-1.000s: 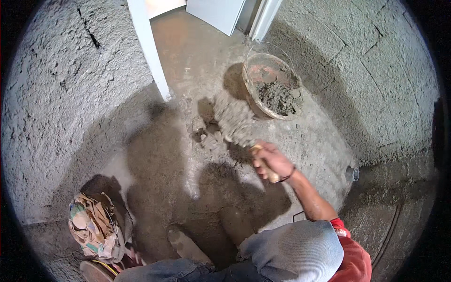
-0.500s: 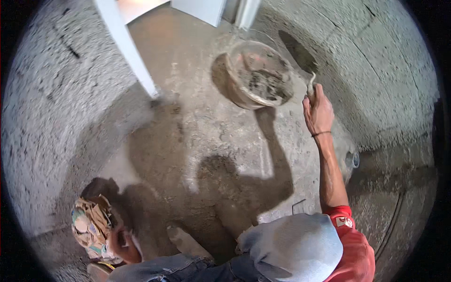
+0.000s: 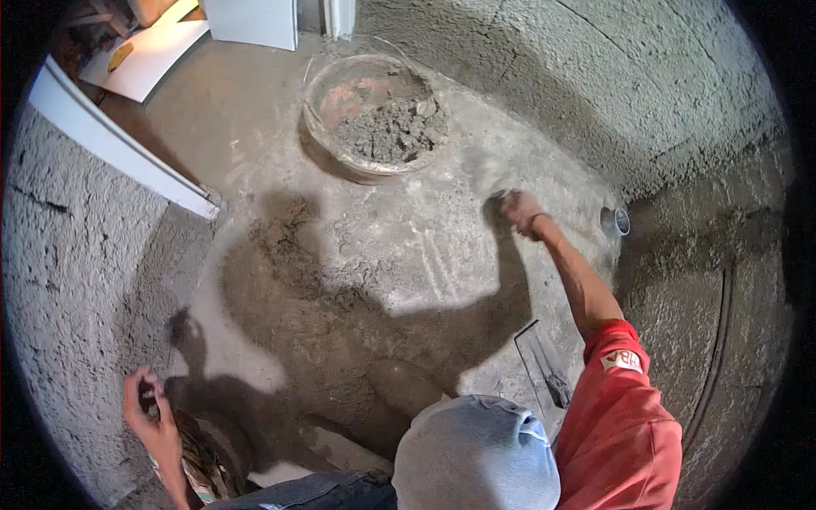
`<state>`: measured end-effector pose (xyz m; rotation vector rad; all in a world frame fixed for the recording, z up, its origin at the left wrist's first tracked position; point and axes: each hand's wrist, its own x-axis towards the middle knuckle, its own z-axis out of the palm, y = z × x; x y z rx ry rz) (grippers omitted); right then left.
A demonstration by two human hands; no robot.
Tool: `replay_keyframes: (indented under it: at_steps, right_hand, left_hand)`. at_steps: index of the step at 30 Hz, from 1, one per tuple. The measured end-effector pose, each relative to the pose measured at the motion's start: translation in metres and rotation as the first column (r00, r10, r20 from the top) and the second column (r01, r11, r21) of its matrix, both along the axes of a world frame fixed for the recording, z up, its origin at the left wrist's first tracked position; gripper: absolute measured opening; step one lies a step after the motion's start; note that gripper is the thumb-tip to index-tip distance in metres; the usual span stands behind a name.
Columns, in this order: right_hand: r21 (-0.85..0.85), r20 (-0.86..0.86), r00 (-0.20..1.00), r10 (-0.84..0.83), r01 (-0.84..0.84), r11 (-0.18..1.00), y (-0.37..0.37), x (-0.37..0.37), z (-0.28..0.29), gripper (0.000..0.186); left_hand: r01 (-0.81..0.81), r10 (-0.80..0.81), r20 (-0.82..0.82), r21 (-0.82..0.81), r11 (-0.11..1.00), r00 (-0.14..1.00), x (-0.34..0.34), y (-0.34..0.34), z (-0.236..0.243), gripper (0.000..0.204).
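Note:
My right hand [image 3: 523, 212] is stretched forward over the floor, closed around the handle of a trowel [image 3: 491, 176], whose blade is smeared by motion. Ahead of it and to the left stands a round, mortar-crusted bucket [image 3: 319, 127] with wet grey mortar [image 3: 389, 132] inside. Far off to the left, my left hand [image 3: 151, 412] is raised beside the rough wall, fingers curved and apart, holding nothing I can see. Beneath that arm a crumpled paper bag [image 3: 206, 463] partly shows.
On the floor by my right sleeve lies a flat rectangular tool with a handle [image 3: 544, 370]. A short pipe end [image 3: 616, 221] sticks up near the right wall. A white door frame [image 3: 127, 144] borders the left wall, and white panels [image 3: 252, 24] stand beyond.
My right hand has swung the trowel down and left from beside the right wall. My left hand has risen from next to the paper bag. The view has shifted, so the bucket appears farther left.

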<state>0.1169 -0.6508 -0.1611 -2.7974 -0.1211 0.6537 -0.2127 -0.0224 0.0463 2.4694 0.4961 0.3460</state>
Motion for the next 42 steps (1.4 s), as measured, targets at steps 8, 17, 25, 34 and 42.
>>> replay_keyframes:
  at_steps: [8, 17, 25, 34, 42]
  right_hand:
    - [0.240, 0.063, 0.973, -0.222, 0.201, 0.950, 0.081, -0.104, 0.024, 0.028]
    - [0.488, -0.197, 0.892, -0.407, 0.449, 0.749, 0.009, -0.136, -0.054, 0.026]
    - [0.078, 0.025, 0.954, 0.300, -0.301, 0.951, 0.280, -0.086, 0.078, 0.037]
    - [0.016, 0.048, 0.721, 0.691, -0.693, 0.721, 0.449, 0.099, 0.012, 0.030]
    - [-0.330, -0.024, 0.683, 0.730, -0.695, 0.639, 0.428, 0.066, 0.043, 0.038]
  left_hand:
    - [0.493, -0.400, -0.480, 0.079, 0.867, 0.781, 0.099, -0.071, 0.035, 0.049]
    - [0.686, -0.566, -0.609, -0.049, 0.726, 0.555, 0.126, -0.047, -0.006, 0.055]
    - [0.648, -0.509, -0.634, -0.018, 0.761, 0.581, 0.091, -0.017, -0.020, 0.054]
    - [0.012, -0.043, -0.116, -0.258, 0.966, 0.992, 0.034, -0.039, -0.084, 0.037]
    - [-0.262, 0.236, -0.113, -0.406, 0.876, 0.965, 0.005, -0.033, -0.126, 0.023]
